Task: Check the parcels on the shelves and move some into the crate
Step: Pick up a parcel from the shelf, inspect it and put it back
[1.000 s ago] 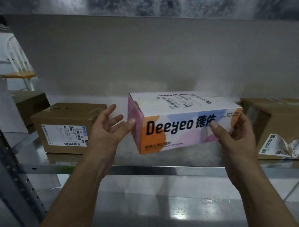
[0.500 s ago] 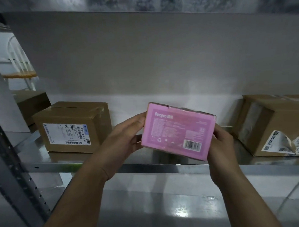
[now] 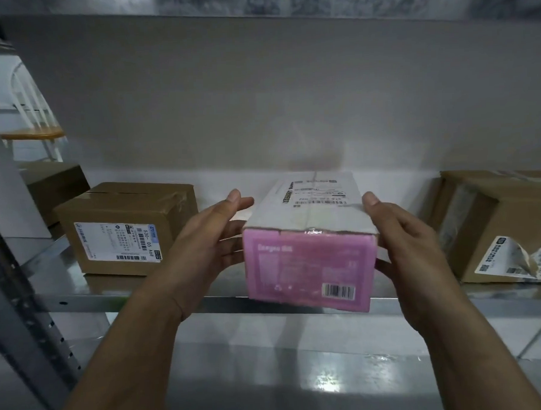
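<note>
An open gap on the shelf runs between the left box and right box. The held pink box blocks its front edge.

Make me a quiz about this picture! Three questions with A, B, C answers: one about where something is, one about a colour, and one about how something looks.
1. Where is the brown box marked 530?
A) left of the pink box
B) right of it
C) on top of it

2. What colour is the pink box's top?
A) green
B) white
C) black

3. How is the sticker on the right brown box?
A) stuck flat
B) missing
C) peeling off

Answers:
1 A, it sits on the shelf left of the pink box.
2 B, the top that carries the shipping label is white.
3 C, part of the sticker curls away from the cardboard.
</note>
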Tool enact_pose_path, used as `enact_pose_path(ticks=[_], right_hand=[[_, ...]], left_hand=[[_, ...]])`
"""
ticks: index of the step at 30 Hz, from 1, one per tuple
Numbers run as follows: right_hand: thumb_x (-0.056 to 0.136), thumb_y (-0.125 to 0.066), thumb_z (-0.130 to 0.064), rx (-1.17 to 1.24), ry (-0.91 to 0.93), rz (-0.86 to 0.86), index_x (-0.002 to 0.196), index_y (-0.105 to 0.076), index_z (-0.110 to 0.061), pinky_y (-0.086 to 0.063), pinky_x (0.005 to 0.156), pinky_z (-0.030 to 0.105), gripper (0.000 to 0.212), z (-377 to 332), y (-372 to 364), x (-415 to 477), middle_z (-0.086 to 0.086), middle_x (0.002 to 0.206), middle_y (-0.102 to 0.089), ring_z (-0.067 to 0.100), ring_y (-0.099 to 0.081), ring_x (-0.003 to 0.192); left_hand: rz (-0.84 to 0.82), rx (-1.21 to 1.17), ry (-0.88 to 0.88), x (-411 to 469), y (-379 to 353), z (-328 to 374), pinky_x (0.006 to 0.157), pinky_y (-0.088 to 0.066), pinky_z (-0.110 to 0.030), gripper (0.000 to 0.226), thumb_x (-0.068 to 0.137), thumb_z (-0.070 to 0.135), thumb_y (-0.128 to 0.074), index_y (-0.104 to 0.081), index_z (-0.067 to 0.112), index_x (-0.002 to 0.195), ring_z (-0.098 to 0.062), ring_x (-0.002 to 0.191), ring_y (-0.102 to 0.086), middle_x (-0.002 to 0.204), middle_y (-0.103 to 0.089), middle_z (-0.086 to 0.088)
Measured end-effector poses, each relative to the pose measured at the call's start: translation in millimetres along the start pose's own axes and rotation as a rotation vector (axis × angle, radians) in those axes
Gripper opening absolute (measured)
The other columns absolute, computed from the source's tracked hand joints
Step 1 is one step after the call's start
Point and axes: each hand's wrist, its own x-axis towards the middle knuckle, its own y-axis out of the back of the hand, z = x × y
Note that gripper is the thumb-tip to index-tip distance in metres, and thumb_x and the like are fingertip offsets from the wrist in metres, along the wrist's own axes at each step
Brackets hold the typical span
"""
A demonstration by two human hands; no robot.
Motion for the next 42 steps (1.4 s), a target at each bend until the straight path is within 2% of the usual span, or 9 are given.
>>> enact_pose_path(ticks=[11, 15, 18, 22, 30, 33, 36, 39, 42], right_hand=[[0.076, -0.080, 0.021, -0.005, 0.290, -0.158, 0.151, -0.056, -0.024, -0.053, 0.109, 0.032, 0.091, 12.2, 6.3, 9.6, -0.009, 0.126, -0.071, 0.013, -0.065, 0.132], [0.081, -0.082, 0.013, -0.259, 0.407, -0.145, 0.158, -0.048, -0.025, -0.049, 0.114, 0.030, 0.092, 13.4, 2.4, 6.7, -0.007, 0.115, -0.058, 0.009, -0.063, 0.128], [0.077, -0.089, -0.021, -0.435, 0.453, -0.115, 0.156, -0.050, -0.025, -0.050, 0.105, 0.016, 0.088, 7.4, -0.6, 1.5, -0.002, 0.122, -0.057, 0.000, -0.059, 0.119], [0.062, -0.085, -0.048, -0.455, 0.408, -0.096, 0.151, -0.051, -0.029, -0.049, 0.094, 0.003, 0.097, 0.6, -2.7, -1.8, -0.007, 0.128, -0.055, 0.000, -0.060, 0.113], [0.058, -0.090, -0.049, -0.381, 0.457, -0.211, 0.153, -0.030, -0.055, -0.055, 0.103, 0.019, 0.112, -4.8, -3.4, -6.6, -0.021, 0.152, -0.042, -0.002, -0.052, 0.133], [0.059, -0.095, -0.039, -0.313, 0.448, -0.211, 0.147, -0.041, -0.040, -0.062, 0.097, 0.037, 0.103, -2.1, -1.7, -6.7, -0.018, 0.138, -0.060, 0.013, -0.061, 0.130], [0.053, -0.097, -0.020, -0.137, 0.395, -0.116, 0.136, -0.051, -0.028, -0.061, 0.084, 0.020, 0.095, 4.5, 5.0, -7.2, -0.015, 0.119, -0.071, 0.006, -0.069, 0.115], [0.051, -0.096, -0.024, 0.041, 0.241, -0.037, 0.124, -0.070, -0.018, -0.065, 0.084, 0.030, 0.078, 18.4, 5.7, -6.9, -0.006, 0.109, -0.081, 0.013, -0.078, 0.102], [0.054, -0.101, -0.037, 0.222, 0.140, -0.092, 0.119, -0.077, -0.029, -0.063, 0.093, 0.043, 0.070, 35.2, 0.2, -5.6, 0.005, 0.122, -0.079, 0.025, -0.076, 0.114]], left_hand=[[0.136, -0.216, 0.046, 3.1, -7.3, 7.7, 0.100, -0.059, -0.056, 0.074, 0.090, 0.068, -0.052, -0.072, 0.009, 0.131, -0.044, 0.120, -0.069, 0.118, -0.065, -0.024], [0.169, -0.259, -0.034, 1.4, -12.5, 6.1, 0.092, -0.061, -0.049, 0.050, 0.111, 0.055, -0.035, -0.079, 0.033, 0.115, -0.024, 0.112, -0.074, 0.124, -0.077, -0.005], [0.081, -0.093, -0.061, -3.0, -17.4, 8.4, 0.081, -0.064, -0.043, 0.051, 0.110, 0.056, -0.028, -0.079, 0.049, 0.104, -0.020, 0.101, -0.078, 0.112, -0.080, 0.005], [0.014, 0.025, -0.043, -7.3, -21.1, 8.9, 0.094, -0.060, -0.044, 0.050, 0.108, 0.059, -0.029, -0.078, 0.057, 0.097, -0.024, 0.107, -0.077, 0.110, -0.080, 0.005], [-0.011, 0.050, -0.058, -10.3, -22.9, 11.3, 0.080, -0.064, -0.031, 0.051, 0.107, 0.054, -0.030, -0.080, 0.053, 0.095, -0.015, 0.095, -0.079, 0.102, -0.082, 0.008], [0.028, 0.093, -0.064, -10.9, -19.1, 11.1, 0.108, -0.053, -0.044, 0.050, 0.104, 0.065, -0.037, -0.073, 0.038, 0.126, -0.018, 0.111, -0.075, 0.114, -0.080, 0.002], [0.134, 0.160, -0.144, -5.0, -10.8, 5.8, 0.115, -0.044, -0.037, 0.056, 0.090, 0.076, -0.054, -0.058, 0.055, 0.142, -0.007, 0.128, -0.062, 0.129, -0.073, 0.012], [0.220, 0.203, -0.146, -6.0, -4.7, -5.8, 0.093, -0.048, -0.019, 0.100, 0.063, 0.081, -0.074, -0.037, 0.059, 0.154, -0.001, 0.126, -0.056, 0.151, -0.049, 0.013], [0.186, 0.027, -0.086, -6.1, 2.7, -25.0, 0.107, -0.054, -0.046, 0.127, 0.044, 0.068, -0.098, -0.033, 0.064, 0.153, -0.018, 0.125, -0.068, 0.153, -0.055, 0.006]])
